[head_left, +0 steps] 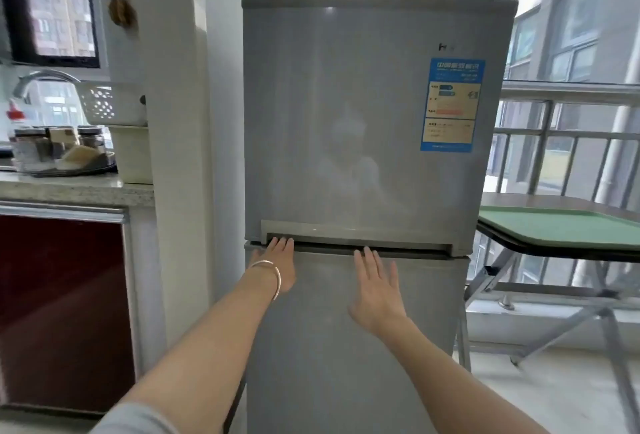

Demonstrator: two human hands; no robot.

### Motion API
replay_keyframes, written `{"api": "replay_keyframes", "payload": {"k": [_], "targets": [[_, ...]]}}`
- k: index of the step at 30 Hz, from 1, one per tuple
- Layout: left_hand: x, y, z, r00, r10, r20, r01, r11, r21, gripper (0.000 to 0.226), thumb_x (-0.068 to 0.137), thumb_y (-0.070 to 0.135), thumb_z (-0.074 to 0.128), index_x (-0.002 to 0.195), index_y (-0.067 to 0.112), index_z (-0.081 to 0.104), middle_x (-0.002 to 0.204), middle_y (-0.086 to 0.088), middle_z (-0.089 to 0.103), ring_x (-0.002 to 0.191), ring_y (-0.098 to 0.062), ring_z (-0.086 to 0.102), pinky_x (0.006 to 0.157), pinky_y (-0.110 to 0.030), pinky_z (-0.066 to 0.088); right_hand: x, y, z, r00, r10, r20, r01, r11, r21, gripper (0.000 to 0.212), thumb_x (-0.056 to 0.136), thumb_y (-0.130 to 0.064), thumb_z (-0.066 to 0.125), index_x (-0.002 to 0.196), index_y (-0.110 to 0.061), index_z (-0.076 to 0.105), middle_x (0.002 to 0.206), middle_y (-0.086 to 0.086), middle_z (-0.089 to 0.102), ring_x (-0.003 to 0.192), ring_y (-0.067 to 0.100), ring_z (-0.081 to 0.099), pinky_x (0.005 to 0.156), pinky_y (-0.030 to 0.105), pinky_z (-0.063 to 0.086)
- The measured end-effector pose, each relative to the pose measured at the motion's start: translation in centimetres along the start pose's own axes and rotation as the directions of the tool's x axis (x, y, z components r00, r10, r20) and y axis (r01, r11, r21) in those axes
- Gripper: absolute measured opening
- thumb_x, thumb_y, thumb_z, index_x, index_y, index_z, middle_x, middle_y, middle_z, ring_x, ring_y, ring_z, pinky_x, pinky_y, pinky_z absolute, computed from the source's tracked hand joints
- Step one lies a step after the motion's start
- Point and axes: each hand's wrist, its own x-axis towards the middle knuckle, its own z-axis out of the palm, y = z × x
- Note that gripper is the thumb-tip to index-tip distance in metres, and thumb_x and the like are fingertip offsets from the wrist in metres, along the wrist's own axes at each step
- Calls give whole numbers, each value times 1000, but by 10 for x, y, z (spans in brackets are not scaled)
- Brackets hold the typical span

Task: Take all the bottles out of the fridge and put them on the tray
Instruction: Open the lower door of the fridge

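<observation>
A grey two-door fridge (363,104) stands straight ahead with both doors closed, so no bottles are in sight. My left hand (277,267), with a silver bracelet at the wrist, lies on the lower door with its fingertips in the handle groove (329,243) between the doors. My right hand (375,286) is spread flat against the lower door, fingertips just below that groove. Neither hand holds anything. A green tray (561,229) lies on a folding table to the right of the fridge.
The folding table (540,203) on metal legs stands by a railed window at the right. At the left is a stone counter (69,187) over a red cabinet, bearing spice jars, a white basket and a tap. A white pillar separates counter and fridge.
</observation>
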Motion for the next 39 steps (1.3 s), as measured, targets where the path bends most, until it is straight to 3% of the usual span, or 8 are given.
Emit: {"api": "replay_keyframes", "payload": {"k": [9, 17, 23, 26, 28, 33, 36, 39], "targets": [[-4, 7, 10, 998, -33, -48, 32, 999, -21, 68, 88, 15, 42, 151, 12, 17, 159, -2, 18, 148, -20, 15, 120, -45, 16, 7, -8, 2, 993, 26, 113, -22, 999, -42, 94, 82, -42, 50, 155, -11, -2, 162, 4, -16, 149, 20, -17, 119, 52, -8], [-38, 2, 3, 985, 41, -168, -30, 997, 67, 48, 95, 34, 39, 142, 23, 38, 147, 0, 42, 136, -24, 38, 114, -43, 27, -5, 1, -17, 996, -25, -88, 30, 998, 53, 53, 85, -28, 45, 136, -13, 41, 141, 4, 42, 139, 22, 32, 120, 49, 8], [-78, 13, -27, 961, 105, -256, -130, 988, -84, 25, 96, 32, 44, 96, 24, 68, 101, 3, 67, 98, -18, 57, 91, -34, 39, -23, 5, -47, 976, 43, -213, -27, 996, 81, 24, 88, -18, 40, 108, -12, 52, 99, 7, 64, 102, 28, 57, 106, 44, 30], [-90, 26, -35, 978, 166, -128, -203, 905, -373, 22, 87, 25, 62, 108, 24, 70, 115, 5, 67, 108, -16, 60, 94, -28, 46, -30, 19, -66, 978, 70, -197, -50, 993, 108, 24, 88, -13, 41, 108, -12, 54, 97, 8, 66, 98, 30, 58, 100, 44, 34], [-99, 40, -46, 973, 223, 50, -166, 840, -517, 51, 83, 18, 69, 132, 22, 55, 135, 2, 54, 126, -19, 50, 104, -26, 39, -34, 33, -76, 981, 76, -181, -60, 994, 92, 27, 89, -14, 41, 109, -12, 58, 106, 8, 65, 103, 29, 56, 97, 43, 35], [-109, 75, -60, 842, 323, 432, -121, 893, -434, 108, 70, 36, 81, 151, 36, 10, 159, 3, 18, 144, -28, 27, 118, -43, 25, -58, 69, -92, 982, 178, -60, -169, 977, 130, 30, 86, -21, 44, 110, -12, 58, 112, 10, 62, 106, 33, 54, 92, 43, 40], [-108, 101, -56, 713, 381, 588, -29, 855, -519, 111, 69, 42, 81, 150, 44, 5, 161, 6, 7, 147, -26, 15, 119, -43, 21, -78, 86, -94, 978, 209, 27, -211, 970, 123, 30, 85, -30, 46, 108, -14, 57, 108, 8, 64, 102, 30, 57, 93, 44, 44], [-105, 131, -49, 690, 470, 550, -101, 816, -570, 109, 67, 55, 77, 149, 44, 5, 162, 8, 5, 149, -23, 12, 120, -46, 20, -94, 103, -97, 976, 210, 57, -216, 964, 154, 36, 87, -28, 46, 121, -16, 51, 114, 8, 64, 103, 29, 58, 91, 43, 46]]}}
